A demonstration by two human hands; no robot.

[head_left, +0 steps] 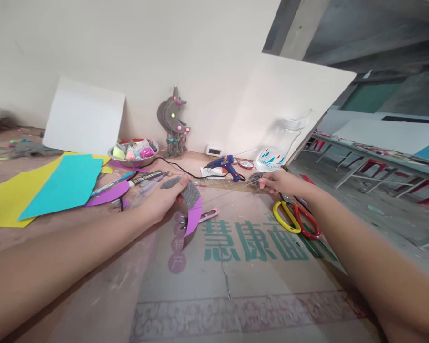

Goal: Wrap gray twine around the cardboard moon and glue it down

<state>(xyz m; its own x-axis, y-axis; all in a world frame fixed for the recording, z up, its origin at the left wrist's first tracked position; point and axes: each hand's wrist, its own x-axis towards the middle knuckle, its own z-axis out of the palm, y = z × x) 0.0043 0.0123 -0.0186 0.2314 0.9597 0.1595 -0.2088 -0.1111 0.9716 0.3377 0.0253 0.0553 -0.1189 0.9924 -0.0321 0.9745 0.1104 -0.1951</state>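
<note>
A purple crescent, its upper part wrapped in grey yarn, is gripped by my left hand near the middle of the table. From it a thin grey strand stretches right to my right hand, whose fingers are pinched together on it. Close beside those fingertips lies a small tangle of grey yarn. Under the crescent, a pink-handled cutter rests on the plastic sheet. Scissors with one yellow and one red handle lie below my right wrist.
A blue glue gun, a clear bottle and a small clock stand behind. A decorated grey moon leans at the wall. Left are a bowl of colourful packets, turquoise sheet, yellow sheet and white board.
</note>
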